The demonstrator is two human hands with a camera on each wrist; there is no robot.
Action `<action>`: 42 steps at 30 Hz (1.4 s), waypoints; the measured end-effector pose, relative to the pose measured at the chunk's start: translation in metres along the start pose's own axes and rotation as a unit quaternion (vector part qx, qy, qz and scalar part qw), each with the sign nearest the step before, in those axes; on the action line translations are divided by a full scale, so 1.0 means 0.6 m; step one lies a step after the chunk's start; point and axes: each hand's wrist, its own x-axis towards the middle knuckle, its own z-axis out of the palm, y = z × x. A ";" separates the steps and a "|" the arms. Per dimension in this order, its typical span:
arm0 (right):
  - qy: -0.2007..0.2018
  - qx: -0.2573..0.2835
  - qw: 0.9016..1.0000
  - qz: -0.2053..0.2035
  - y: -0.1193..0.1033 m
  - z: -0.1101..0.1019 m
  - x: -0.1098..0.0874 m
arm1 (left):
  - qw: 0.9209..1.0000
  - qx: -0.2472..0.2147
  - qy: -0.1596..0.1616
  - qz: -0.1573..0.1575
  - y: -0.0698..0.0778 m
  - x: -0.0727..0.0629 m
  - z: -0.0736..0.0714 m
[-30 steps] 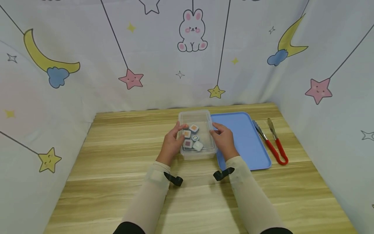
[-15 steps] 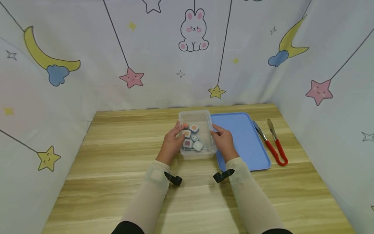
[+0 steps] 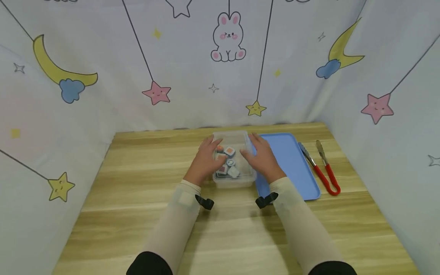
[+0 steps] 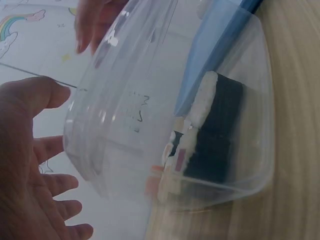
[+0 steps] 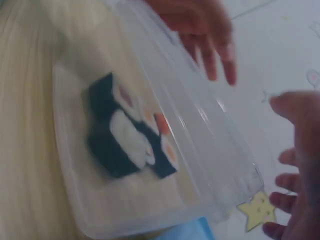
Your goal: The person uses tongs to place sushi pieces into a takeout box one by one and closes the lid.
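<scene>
A clear plastic container [image 3: 237, 184] with a clear lid [image 3: 236, 138] on it stands on the table, and several sushi rolls [image 3: 229, 152] are seen through it. Dark wrapping and white rice show on the rolls [image 4: 212, 130] in the left wrist view. My left hand [image 3: 205, 159] is at the container's left edge, fingers spread and relaxed, thumb over the lid. Opposite it, my right hand [image 3: 264, 157] hovers by the right edge with its fingers spread. Gaps show between the lid's edge and most fingers in both wrist views. Neither hand grips anything.
A blue tray [image 3: 292, 168] lies just right of the container, partly under my right forearm in the head view. Tongs with red handles [image 3: 322, 173] lie beyond the tray's right side. A white patterned curtain [image 3: 192, 68] hangs behind the wooden table [image 3: 144, 183].
Both hands held the container by its sides earlier. Now they have let go, with fingers spread and lifted over the lid's edges. The container has stayed in about the same place.
</scene>
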 end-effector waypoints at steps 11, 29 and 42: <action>-0.161 -0.165 0.973 -0.029 -0.004 0.026 0.022 | 0.979 0.189 -0.073 0.015 0.003 0.018 0.027; -0.117 -0.063 0.991 -0.009 0.012 0.052 0.028 | 0.990 0.133 -0.044 0.020 -0.024 0.021 0.030; -0.062 -0.015 0.998 -0.026 0.012 0.011 0.024 | 0.999 -0.037 0.033 -0.010 -0.041 0.002 -0.028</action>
